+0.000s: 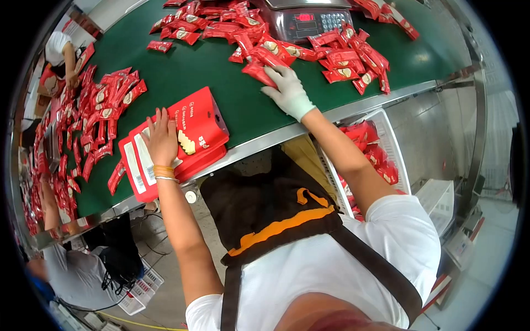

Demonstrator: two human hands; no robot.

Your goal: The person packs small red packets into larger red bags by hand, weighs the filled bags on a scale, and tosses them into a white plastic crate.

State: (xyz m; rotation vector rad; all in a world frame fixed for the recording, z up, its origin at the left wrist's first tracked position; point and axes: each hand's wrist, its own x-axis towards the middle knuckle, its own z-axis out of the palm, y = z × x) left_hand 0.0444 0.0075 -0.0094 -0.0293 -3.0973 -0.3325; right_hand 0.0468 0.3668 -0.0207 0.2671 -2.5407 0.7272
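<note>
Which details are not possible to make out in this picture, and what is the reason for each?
All in the head view:
- Red bag: the left hand covers part of its front.
- Small packet: the right hand hides part of it.
- Basket: the right forearm hides some contents.
- Scale: its top is cut off by the upper edge.
- Loose packets: print too small.

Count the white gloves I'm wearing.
1: the white glove is on your right hand, touching a small red packet; your bare left hand rests on red pouches.
</note>
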